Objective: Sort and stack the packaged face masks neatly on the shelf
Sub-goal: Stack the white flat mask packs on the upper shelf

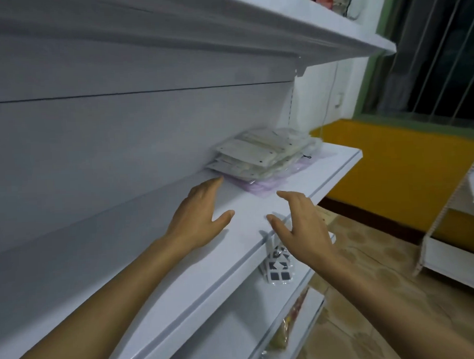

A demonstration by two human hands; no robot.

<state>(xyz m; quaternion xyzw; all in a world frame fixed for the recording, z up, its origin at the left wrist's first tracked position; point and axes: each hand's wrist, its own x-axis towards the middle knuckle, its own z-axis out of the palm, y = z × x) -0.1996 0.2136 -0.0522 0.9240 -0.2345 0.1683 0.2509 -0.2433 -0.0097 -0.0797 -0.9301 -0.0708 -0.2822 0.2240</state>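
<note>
Just short of the pile of packaged masks [267,156], the left hand [202,213] is reaching flat and empty over the shelf [152,264], while the right hand [300,225] is hovering spread and empty. A one-sided push is likely risking the loose, askew packs sliding off the pile. The pile is sitting ungripped just beyond both hands' fingertips.

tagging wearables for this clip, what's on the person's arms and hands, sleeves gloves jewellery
Nothing worn shows. The left forearm and right forearm are bare to the frame's edge, no sleeve in view. The left hand and right hand have no gloves, and no ring, watch or bracelet is visible.
</note>
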